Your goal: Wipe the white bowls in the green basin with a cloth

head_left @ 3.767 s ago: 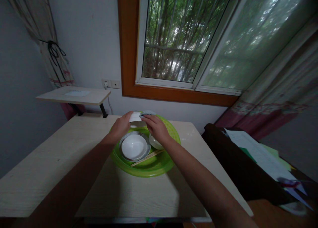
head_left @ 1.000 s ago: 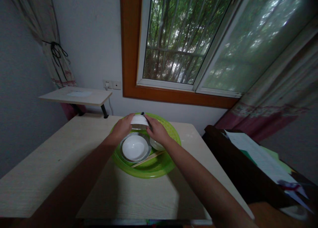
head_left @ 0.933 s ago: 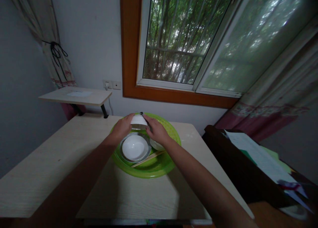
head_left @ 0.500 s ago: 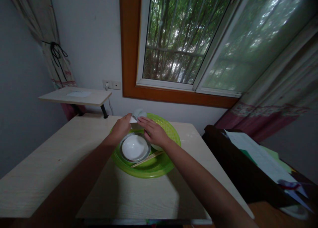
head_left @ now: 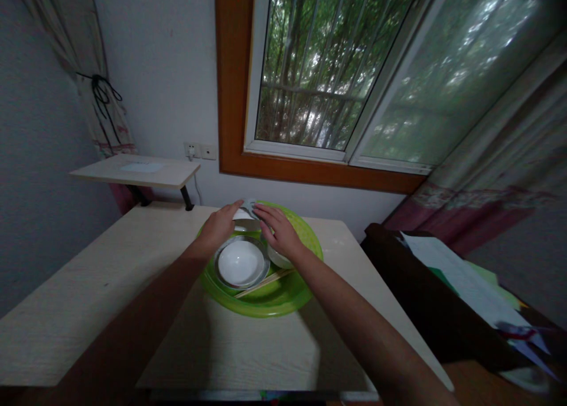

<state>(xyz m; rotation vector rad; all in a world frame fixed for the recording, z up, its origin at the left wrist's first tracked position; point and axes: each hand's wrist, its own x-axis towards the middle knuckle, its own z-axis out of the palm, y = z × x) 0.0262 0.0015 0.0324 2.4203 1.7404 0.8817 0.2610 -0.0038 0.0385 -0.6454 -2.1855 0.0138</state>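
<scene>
Over the far part of a green plastic basin (head_left: pixel 261 307), my left hand (head_left: pixel 218 224) grips the left side of a tilted white bowl (head_left: pixel 243 215). At the bowl's far rim, a grey-blue cloth (head_left: pixel 250 204) is pressed under the fingers of my right hand (head_left: pixel 280 231). My right fingertips are partly hidden. Nearer to me, a small white bowl (head_left: pixel 240 263) rests inside a grey-rimmed dish (head_left: pixel 224 280). Beside it lies a pair of wooden chopsticks (head_left: pixel 266 282). Another pale bowl (head_left: pixel 278 261) is partly covered by my right hand.
The basin stands on a light wooden table (head_left: pixel 261 350). A small raised shelf (head_left: pixel 137 171) stands at the back left. Wall sockets (head_left: pixel 200 151) and a window (head_left: pixel 336 69) are behind. Papers (head_left: pixel 456 276) lie on a dark surface at the right.
The held bowl has tilted, and more of its inside shows. The cloth and my right hand have shifted slightly right along its far rim.
</scene>
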